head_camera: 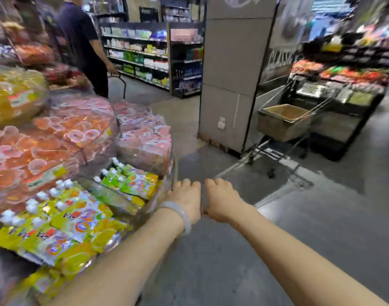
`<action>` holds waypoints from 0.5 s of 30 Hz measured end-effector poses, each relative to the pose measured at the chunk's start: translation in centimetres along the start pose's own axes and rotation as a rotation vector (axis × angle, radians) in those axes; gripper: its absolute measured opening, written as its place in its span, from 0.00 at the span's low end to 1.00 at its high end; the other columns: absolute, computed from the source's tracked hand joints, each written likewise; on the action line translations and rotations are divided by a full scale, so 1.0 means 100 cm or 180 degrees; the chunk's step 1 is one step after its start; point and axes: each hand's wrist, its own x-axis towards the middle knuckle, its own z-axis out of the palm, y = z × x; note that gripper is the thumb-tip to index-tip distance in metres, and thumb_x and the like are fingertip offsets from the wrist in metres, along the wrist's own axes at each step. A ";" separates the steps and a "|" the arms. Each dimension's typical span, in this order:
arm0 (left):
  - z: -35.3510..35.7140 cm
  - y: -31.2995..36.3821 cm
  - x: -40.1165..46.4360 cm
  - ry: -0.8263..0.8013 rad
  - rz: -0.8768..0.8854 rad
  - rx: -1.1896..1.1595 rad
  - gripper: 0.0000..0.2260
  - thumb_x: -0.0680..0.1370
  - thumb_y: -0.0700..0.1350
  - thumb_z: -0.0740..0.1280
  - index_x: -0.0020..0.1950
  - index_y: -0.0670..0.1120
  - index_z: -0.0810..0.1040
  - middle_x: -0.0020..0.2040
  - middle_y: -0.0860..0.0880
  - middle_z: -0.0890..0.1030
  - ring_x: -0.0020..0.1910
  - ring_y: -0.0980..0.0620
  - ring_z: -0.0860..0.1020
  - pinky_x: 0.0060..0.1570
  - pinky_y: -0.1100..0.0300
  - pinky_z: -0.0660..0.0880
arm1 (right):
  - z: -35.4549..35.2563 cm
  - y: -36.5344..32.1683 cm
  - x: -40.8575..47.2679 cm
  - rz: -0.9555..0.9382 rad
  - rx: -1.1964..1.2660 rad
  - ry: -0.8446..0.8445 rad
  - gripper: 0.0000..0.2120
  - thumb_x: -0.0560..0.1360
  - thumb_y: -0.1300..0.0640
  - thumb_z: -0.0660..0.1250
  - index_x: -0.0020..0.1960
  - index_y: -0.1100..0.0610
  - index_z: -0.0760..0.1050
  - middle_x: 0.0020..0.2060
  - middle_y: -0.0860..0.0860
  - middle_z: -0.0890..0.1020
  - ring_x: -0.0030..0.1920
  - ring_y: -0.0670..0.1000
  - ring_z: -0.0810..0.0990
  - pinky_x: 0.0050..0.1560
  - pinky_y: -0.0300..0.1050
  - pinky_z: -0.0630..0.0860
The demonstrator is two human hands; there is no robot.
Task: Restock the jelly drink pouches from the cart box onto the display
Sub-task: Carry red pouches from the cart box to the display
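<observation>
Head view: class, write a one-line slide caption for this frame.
Both hands reach from the pouch display toward the cart, holding nothing.

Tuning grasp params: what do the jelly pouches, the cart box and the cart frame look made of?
Jelly pouches: glossy foil or plastic film, shiny crinkles, white caps likely plastic.
Cart box: brown matte sides, probably cardboard.
Cart frame: thin grey bars, likely metal wire; blur limits certainty.

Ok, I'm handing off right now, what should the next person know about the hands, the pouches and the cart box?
Left hand: fingers curled down, nothing visibly held.
Right hand: same, beside the left, apart from the display.
Jelly drink pouches lie stacked on the display's near corner; a green batch sits behind them.
Cart stands off by the pillar, its box open, contents not visible.
Left: fetch more from the box if any remain.
</observation>
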 end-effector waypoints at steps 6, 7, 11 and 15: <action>0.004 0.110 0.060 -0.0292 0.0484 0.0012 0.25 0.74 0.46 0.69 0.68 0.45 0.64 0.68 0.44 0.65 0.69 0.42 0.63 0.63 0.49 0.67 | -0.014 0.127 -0.010 0.0830 0.0184 -0.0116 0.30 0.75 0.53 0.67 0.71 0.58 0.57 0.68 0.58 0.63 0.70 0.61 0.61 0.65 0.55 0.66; 0.006 0.124 0.071 -0.0327 0.0564 0.0032 0.24 0.74 0.46 0.68 0.68 0.45 0.64 0.67 0.44 0.65 0.68 0.43 0.63 0.63 0.49 0.67 | -0.015 0.145 -0.009 0.0933 0.0205 -0.0130 0.29 0.75 0.53 0.67 0.70 0.58 0.58 0.68 0.58 0.64 0.69 0.61 0.62 0.64 0.55 0.66; 0.018 0.175 0.124 -0.0435 0.0838 0.0098 0.26 0.75 0.44 0.67 0.70 0.45 0.62 0.69 0.45 0.63 0.69 0.43 0.62 0.64 0.50 0.66 | -0.018 0.212 0.004 0.1294 0.0257 -0.0219 0.28 0.74 0.54 0.68 0.69 0.58 0.60 0.66 0.59 0.66 0.67 0.61 0.65 0.62 0.53 0.69; 0.022 0.214 0.194 -0.0481 0.1014 0.0144 0.24 0.75 0.45 0.67 0.68 0.45 0.63 0.69 0.45 0.64 0.69 0.43 0.62 0.63 0.50 0.67 | -0.029 0.273 0.047 0.1574 0.0257 -0.0260 0.27 0.75 0.55 0.67 0.69 0.58 0.59 0.66 0.59 0.65 0.67 0.61 0.65 0.62 0.53 0.69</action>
